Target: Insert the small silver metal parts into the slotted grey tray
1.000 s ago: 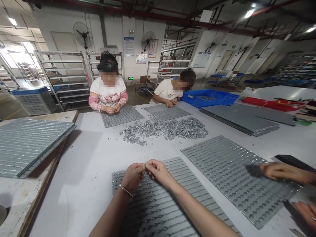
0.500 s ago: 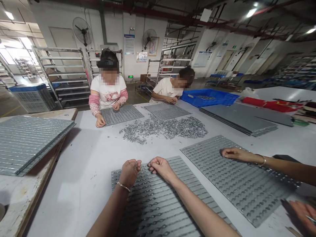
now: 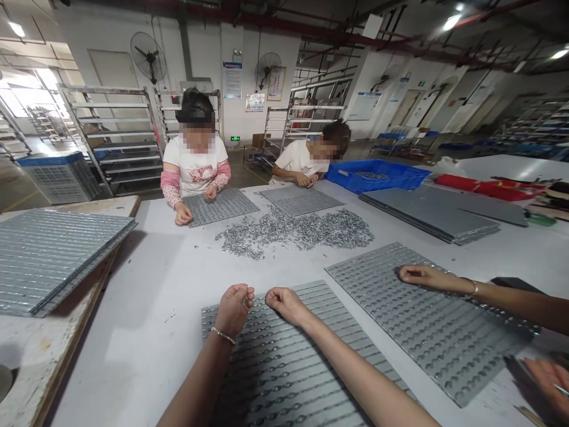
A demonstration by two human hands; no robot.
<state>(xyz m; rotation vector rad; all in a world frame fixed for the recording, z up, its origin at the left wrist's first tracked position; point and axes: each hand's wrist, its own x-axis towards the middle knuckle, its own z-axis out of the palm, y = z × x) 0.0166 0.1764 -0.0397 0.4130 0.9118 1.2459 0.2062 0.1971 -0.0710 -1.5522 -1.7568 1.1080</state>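
My left hand (image 3: 235, 307) is curled into a loose fist over the far edge of a grey slotted tray (image 3: 284, 367), with small metal pieces showing between its fingers. My right hand (image 3: 287, 303) is also closed, a little to the right, resting on the same tray's far edge; what it pinches is too small to make out. Both forearms lie across the tray, whose rows hold small metal parts. A heap of loose small metal parts (image 3: 296, 231) lies on the white table (image 3: 160, 296) beyond my hands.
A co-worker's hand (image 3: 418, 276) rests on a second tray (image 3: 427, 320) at right. Two people sit across the table at their own trays (image 3: 220, 207). Stacked trays (image 3: 53, 255) lie at left, grey sheets (image 3: 435, 216) and a blue bin (image 3: 377, 176) at back right.
My hands have parted and come down from a joined pinch onto the tray's far edge. The co-worker's hand at right has reached onto the second tray. The person opposite has lowered one hand to the table.
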